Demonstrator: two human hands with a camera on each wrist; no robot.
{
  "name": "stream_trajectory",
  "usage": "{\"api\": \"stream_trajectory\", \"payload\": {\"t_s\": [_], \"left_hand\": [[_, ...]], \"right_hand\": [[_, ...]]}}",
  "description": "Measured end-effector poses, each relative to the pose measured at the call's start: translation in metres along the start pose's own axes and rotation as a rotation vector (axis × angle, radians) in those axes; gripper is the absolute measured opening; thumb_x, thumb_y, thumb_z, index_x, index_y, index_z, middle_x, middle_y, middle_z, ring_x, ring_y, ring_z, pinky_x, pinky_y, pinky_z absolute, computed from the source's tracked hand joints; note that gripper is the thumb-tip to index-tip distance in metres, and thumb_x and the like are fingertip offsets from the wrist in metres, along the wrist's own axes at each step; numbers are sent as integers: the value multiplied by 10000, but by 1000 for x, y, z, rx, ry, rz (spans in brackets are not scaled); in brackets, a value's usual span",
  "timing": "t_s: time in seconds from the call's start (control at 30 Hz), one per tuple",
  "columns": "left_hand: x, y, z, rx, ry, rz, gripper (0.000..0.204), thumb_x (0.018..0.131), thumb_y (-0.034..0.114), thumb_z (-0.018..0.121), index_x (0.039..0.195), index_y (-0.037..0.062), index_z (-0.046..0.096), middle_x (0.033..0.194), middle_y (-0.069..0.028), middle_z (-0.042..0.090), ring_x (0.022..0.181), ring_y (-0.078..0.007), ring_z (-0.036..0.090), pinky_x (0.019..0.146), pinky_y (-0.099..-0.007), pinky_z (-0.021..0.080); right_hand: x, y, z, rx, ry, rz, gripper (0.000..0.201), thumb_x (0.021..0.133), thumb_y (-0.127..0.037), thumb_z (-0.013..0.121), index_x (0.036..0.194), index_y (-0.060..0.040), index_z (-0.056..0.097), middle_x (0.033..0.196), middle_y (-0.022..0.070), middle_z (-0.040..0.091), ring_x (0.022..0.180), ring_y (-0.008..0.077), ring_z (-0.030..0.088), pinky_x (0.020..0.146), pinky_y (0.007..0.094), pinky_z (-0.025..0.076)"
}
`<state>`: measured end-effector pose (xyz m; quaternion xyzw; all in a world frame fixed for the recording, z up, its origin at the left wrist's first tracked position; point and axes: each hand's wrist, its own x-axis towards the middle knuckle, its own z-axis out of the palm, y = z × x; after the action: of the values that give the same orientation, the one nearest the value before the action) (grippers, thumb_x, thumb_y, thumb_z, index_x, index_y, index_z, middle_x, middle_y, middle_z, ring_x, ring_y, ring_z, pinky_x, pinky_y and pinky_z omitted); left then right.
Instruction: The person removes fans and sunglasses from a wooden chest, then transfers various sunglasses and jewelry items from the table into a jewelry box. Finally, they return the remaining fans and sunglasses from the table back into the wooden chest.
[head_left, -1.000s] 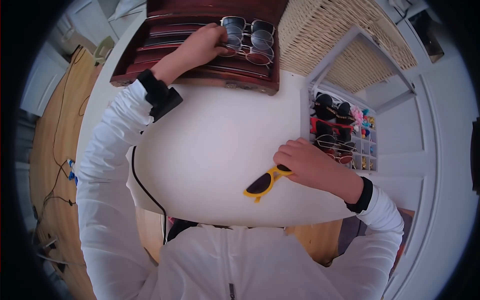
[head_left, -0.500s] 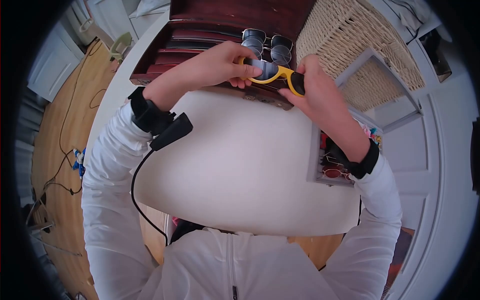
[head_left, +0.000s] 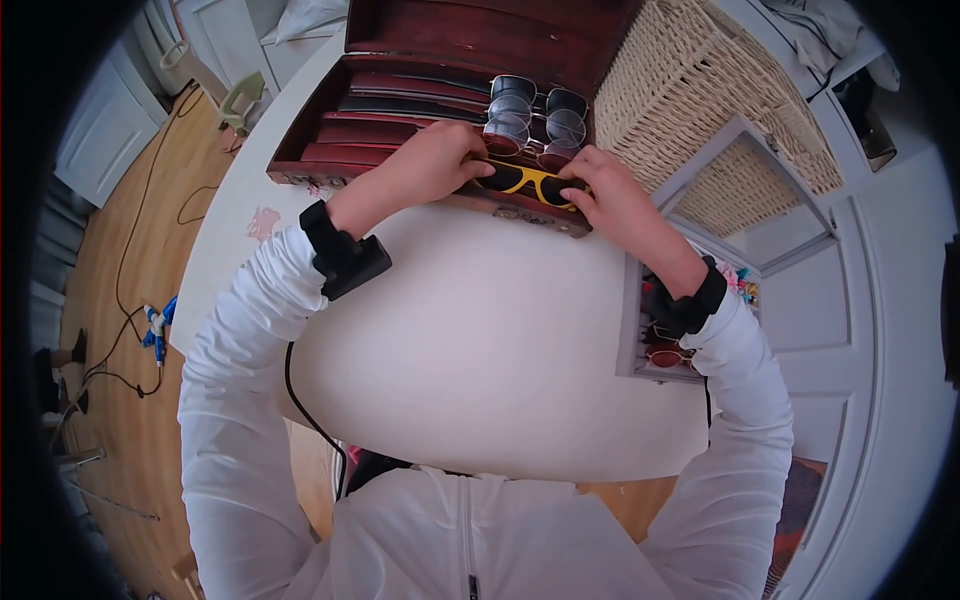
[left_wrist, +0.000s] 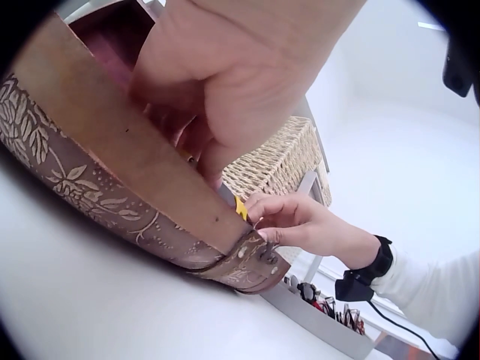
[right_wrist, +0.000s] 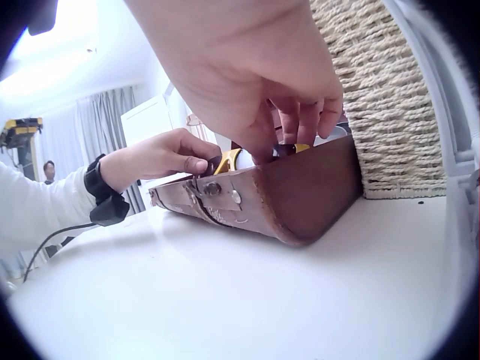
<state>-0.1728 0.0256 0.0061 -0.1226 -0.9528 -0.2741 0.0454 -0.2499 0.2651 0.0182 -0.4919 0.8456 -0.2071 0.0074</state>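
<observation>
Yellow-framed sunglasses (head_left: pixel 522 181) with dark lenses are held level at the front row of an open dark red box (head_left: pixel 302 176). My left hand (head_left: pixel 432 160) pinches their left end, and my right hand (head_left: pixel 612 192) pinches the right end. Just behind them, several metal-rimmed glasses (head_left: pixel 510 128) lie in the box's right half, one behind another. In the right wrist view the yellow frame (right_wrist: pixel 228 162) shows between both hands, right at the box's front wall (right_wrist: pixel 217 196). The left wrist view has most of the sunglasses hidden by the left hand and the box.
A woven basket (head_left: pixel 690 90) stands right behind the box. At the right, a grey case (head_left: pixel 628 335) with its lid (head_left: pixel 795 262) raised holds red round glasses (head_left: pixel 664 357) and small trinkets. A black cable (head_left: pixel 308 415) hangs from the left wrist camera.
The right hand has carried the yellow sunglasses from over the table to the box. The left hand has left the metal-rimmed glasses and taken their other end; both hands have since lowered them.
</observation>
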Motion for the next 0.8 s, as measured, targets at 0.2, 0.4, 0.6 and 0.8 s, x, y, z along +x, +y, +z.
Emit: {"api": "stream_trajectory", "payload": {"t_s": [0.2,0.4,0.6,0.8], "left_hand": [[-34,3,-3,108,378,122,452,716,277,726,1036,6,558,980,-139,483,954,-316,482,808,-398,409],[-76,-29,-10,190,391,11,438,582,179,799,889,49,515,930,-113,451,912,-311,447,767,-395,363],[-73,-34,-9,162,368,15,437,546,197,803,834,48,510,851,-108,471,831,-310,458,736,-400,365],[-72,-33,-13,149,356,49,402,579,200,785,831,45,514,842,-102,481,834,-300,461,734,-386,357]], "right_hand": [[-8,-10,-13,-33,71,11,265,757,-64,657,1005,-17,575,974,123,522,981,311,513,852,387,409],[48,-45,-87,-183,422,-182,264,740,-54,643,964,17,522,991,162,494,967,350,510,838,404,428],[216,-9,-128,-563,586,96,333,769,-106,550,1069,36,519,1089,205,528,1018,355,536,860,479,427],[262,32,-113,-904,569,274,197,834,-166,515,907,-134,695,972,50,648,986,232,575,803,417,399]]}}
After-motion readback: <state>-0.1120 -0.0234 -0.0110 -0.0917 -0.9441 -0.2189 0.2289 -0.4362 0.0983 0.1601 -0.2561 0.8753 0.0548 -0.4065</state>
